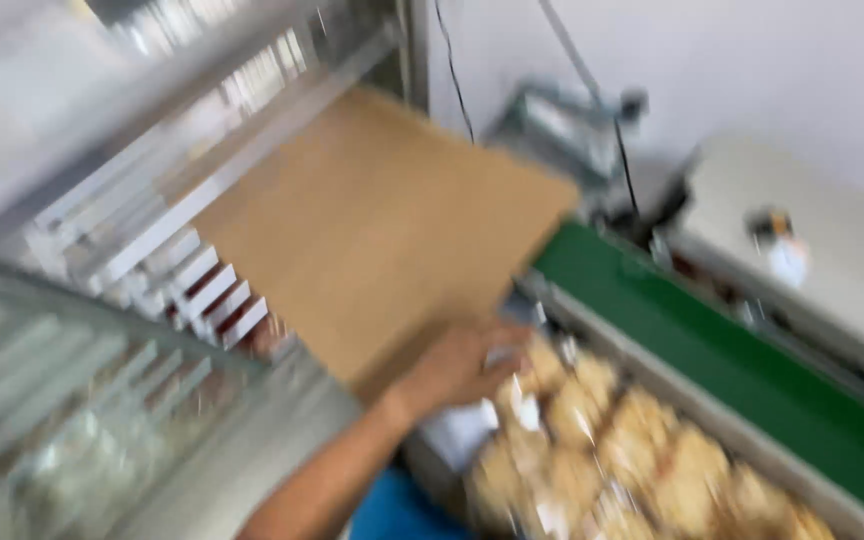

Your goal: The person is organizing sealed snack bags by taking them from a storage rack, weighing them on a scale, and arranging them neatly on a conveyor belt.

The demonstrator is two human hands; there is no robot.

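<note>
A flat, tan sheet of cardboard (382, 220) is seen tilted across the middle of the view, its lower corner resting just above a tray of pale, clear-wrapped baked goods (632, 460). One hand (457, 365) is stretched out to the lower edge of the sheet, where the sheet meets the tray; which of the person's hands it is cannot be told for certain, though the forearm rises from the lower left, so it is taken here as the left hand. Its fingers are laid over the nearest packet and the small white slips (527, 410) beside it — whether they are closed round anything cannot be told, since the whole view is blurred by motion. No second hand is seen.

Along the right side of the tray a green conveyor belt (712, 350) runs diagonally, bordered by a grey metal rail. Beyond the belt a white, boxy machine casing (812, 240) is set against a pale wall, with dark cables hanging down the wall behind it. To the left of the cardboard a metal rack (152, 230) of stacked white-edged trays is seen — below it, clear-wrapped goods lie behind a slanted frame, too smeared to be made out.
</note>
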